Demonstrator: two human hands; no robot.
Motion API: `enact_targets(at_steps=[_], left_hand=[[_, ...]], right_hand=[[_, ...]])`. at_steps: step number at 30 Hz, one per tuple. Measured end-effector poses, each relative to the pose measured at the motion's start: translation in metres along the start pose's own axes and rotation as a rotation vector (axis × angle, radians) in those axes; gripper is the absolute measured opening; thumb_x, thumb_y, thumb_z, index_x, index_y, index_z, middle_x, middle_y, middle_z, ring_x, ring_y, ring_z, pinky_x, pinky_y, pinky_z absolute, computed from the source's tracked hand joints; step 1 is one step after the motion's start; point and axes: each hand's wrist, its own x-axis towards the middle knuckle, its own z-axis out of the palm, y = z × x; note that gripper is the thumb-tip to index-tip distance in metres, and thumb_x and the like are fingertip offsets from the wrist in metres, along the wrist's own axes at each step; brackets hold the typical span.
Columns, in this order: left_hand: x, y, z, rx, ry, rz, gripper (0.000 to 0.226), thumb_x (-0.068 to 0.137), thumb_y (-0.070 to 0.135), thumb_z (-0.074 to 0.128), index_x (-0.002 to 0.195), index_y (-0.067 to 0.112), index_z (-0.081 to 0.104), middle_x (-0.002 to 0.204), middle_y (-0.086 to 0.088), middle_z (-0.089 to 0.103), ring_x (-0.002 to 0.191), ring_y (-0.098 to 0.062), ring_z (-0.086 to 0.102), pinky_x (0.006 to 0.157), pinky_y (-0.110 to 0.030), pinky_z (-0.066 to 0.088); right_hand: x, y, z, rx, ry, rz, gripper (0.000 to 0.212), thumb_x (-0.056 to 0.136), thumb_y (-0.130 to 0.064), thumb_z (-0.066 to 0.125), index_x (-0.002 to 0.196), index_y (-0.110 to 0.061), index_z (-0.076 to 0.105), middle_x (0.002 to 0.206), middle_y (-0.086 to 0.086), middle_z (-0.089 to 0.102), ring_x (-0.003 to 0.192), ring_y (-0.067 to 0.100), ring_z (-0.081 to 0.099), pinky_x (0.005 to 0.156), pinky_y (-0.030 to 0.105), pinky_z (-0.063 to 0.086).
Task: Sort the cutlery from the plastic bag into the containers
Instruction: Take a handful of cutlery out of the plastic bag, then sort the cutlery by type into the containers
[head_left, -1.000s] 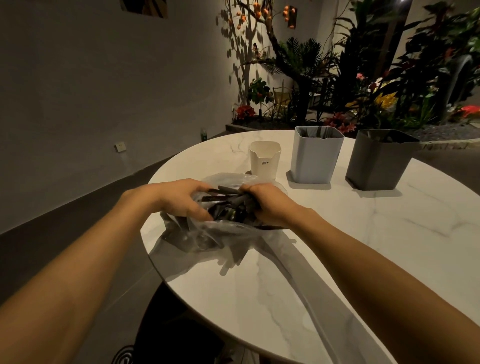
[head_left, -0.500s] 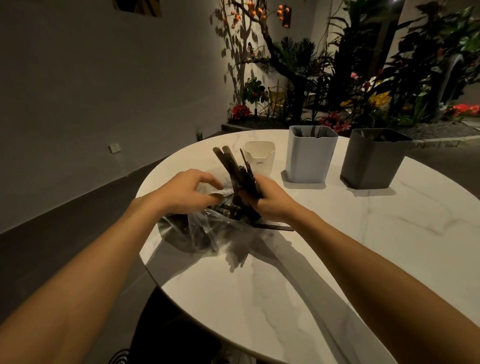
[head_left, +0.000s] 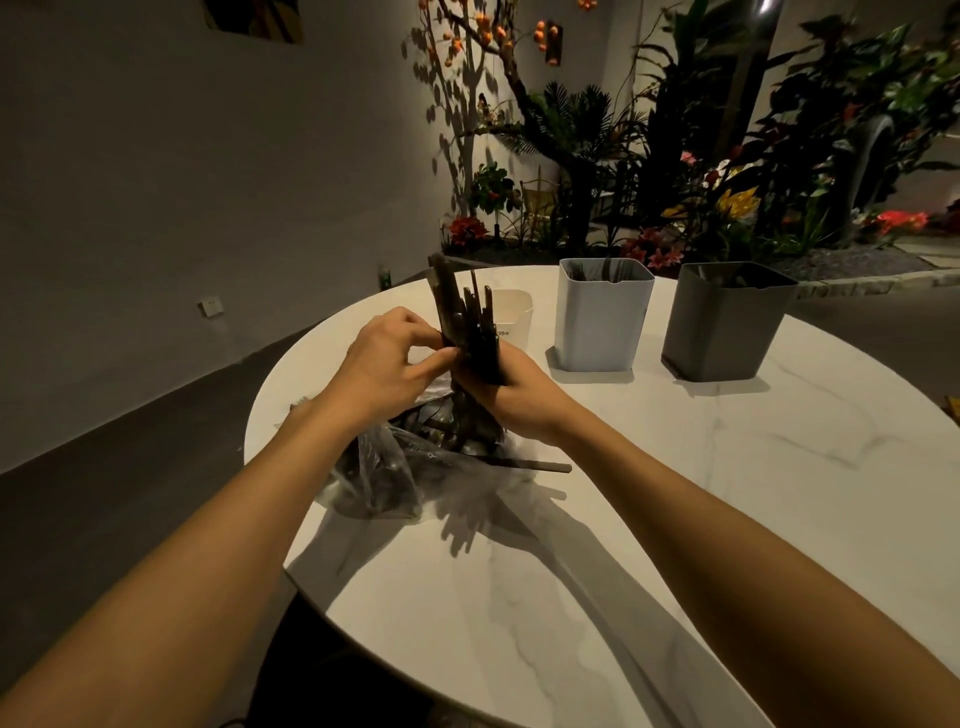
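Observation:
My right hand (head_left: 511, 392) grips a bundle of dark cutlery (head_left: 465, 317), held upright with the handles fanning upward. My left hand (head_left: 387, 364) pinches the bundle's left side with thumb and fingertips. Below both hands the clear plastic bag (head_left: 384, 475) lies crumpled on the round white marble table (head_left: 675, 519), with more dark cutlery inside and one piece (head_left: 540, 466) poking out to the right. Behind stand three containers: a small white cup (head_left: 514, 314), a light grey bin (head_left: 602, 317) and a dark grey bin (head_left: 724, 325).
Some cutlery shows inside the light grey bin and the dark grey bin. The table's left edge runs close beside the bag. Potted plants and flowers (head_left: 675, 182) line the floor behind the table, and a grey wall stands at the left.
The right hand has lifted the cutlery bundle out of the bag and stood it upright. The left hand has left the bag and risen to the bundle.

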Motion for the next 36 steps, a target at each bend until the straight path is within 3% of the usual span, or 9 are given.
enact_targets(at_steps=[6,11,16,20,23,28,32,34,36], left_hand=[[0.003,0.010,0.000,0.054,0.062,0.109,0.033,0.099,0.044,0.059,0.116,0.019,0.074,0.109,0.001,0.060,0.106,-0.020,0.056,0.091,-0.049,0.051],[0.008,0.031,0.001,0.038,0.086,0.108,0.046,0.102,0.046,0.038,0.120,0.019,0.071,0.118,0.000,0.058,0.113,-0.021,0.054,0.094,-0.052,0.049],[0.009,0.054,0.003,0.038,-0.005,0.079,0.059,0.102,0.051,0.023,0.133,0.020,0.063,0.141,-0.002,0.051,0.130,-0.024,0.045,0.106,-0.056,0.041],[0.010,0.061,0.011,0.013,-0.053,0.086,0.062,0.102,0.053,0.022,0.138,0.019,0.058,0.143,-0.002,0.050,0.132,-0.023,0.044,0.108,-0.057,0.041],[0.013,0.067,0.016,-0.104,-0.052,0.092,0.060,0.103,0.053,0.023,0.134,0.018,0.060,0.135,-0.002,0.054,0.126,-0.022,0.049,0.106,-0.053,0.045],[0.021,0.084,0.020,-0.335,0.105,0.086,0.044,0.111,0.035,0.029,0.132,0.016,0.063,0.129,0.003,0.055,0.120,-0.010,0.051,0.094,-0.012,0.039],[0.032,0.101,0.020,-0.553,0.311,-0.156,0.043,0.108,0.039,0.034,0.098,0.017,0.070,0.091,0.001,0.066,0.086,-0.013,0.059,0.073,-0.028,0.047],[0.036,0.112,0.013,-0.822,0.121,-0.441,0.047,0.108,0.044,0.035,0.088,0.014,0.064,0.073,-0.001,0.060,0.070,-0.015,0.053,0.058,-0.028,0.038],[0.034,0.115,0.007,-1.019,-0.277,-0.600,0.058,0.105,0.060,0.034,0.095,0.010,0.062,0.080,-0.008,0.063,0.072,-0.020,0.059,0.053,-0.022,0.039]], right_hand=[[-0.003,-0.018,-0.008,0.174,0.009,-0.045,0.026,0.105,-0.014,0.051,0.130,-0.020,0.052,0.114,0.020,0.062,0.108,0.036,0.062,0.095,0.046,0.054],[-0.005,-0.030,-0.016,0.342,0.034,-0.067,0.026,0.105,-0.010,0.050,0.130,-0.013,0.055,0.116,0.011,0.065,0.114,0.024,0.065,0.101,0.036,0.054],[-0.015,-0.038,-0.027,0.441,0.044,-0.029,0.019,0.104,-0.018,0.052,0.122,-0.019,0.060,0.121,0.019,0.064,0.116,0.029,0.064,0.096,0.041,0.057],[-0.023,-0.040,-0.036,0.485,0.067,0.049,0.015,0.103,-0.021,0.054,0.116,-0.026,0.061,0.114,0.006,0.067,0.109,0.020,0.067,0.094,0.041,0.054],[-0.024,-0.039,-0.044,0.463,0.100,0.034,0.019,0.103,-0.021,0.055,0.121,-0.021,0.060,0.115,0.009,0.067,0.115,0.028,0.065,0.102,0.048,0.052],[-0.028,-0.047,-0.068,0.256,0.138,-0.012,0.023,0.103,-0.013,0.054,0.124,-0.002,0.055,0.107,0.020,0.061,0.102,0.027,0.065,0.089,0.036,0.058],[-0.038,-0.057,-0.087,0.023,0.182,-0.032,0.012,0.102,-0.011,0.055,0.115,-0.012,0.053,0.097,0.003,0.059,0.094,0.016,0.060,0.081,0.027,0.053],[-0.044,-0.056,-0.094,-0.150,0.205,-0.061,0.019,0.101,-0.013,0.057,0.117,-0.020,0.050,0.098,-0.002,0.058,0.095,0.015,0.058,0.082,0.030,0.053],[-0.049,-0.053,-0.101,-0.422,0.201,-0.075,0.023,0.098,-0.013,0.059,0.114,-0.026,0.049,0.098,-0.004,0.057,0.097,0.018,0.056,0.090,0.043,0.051]])
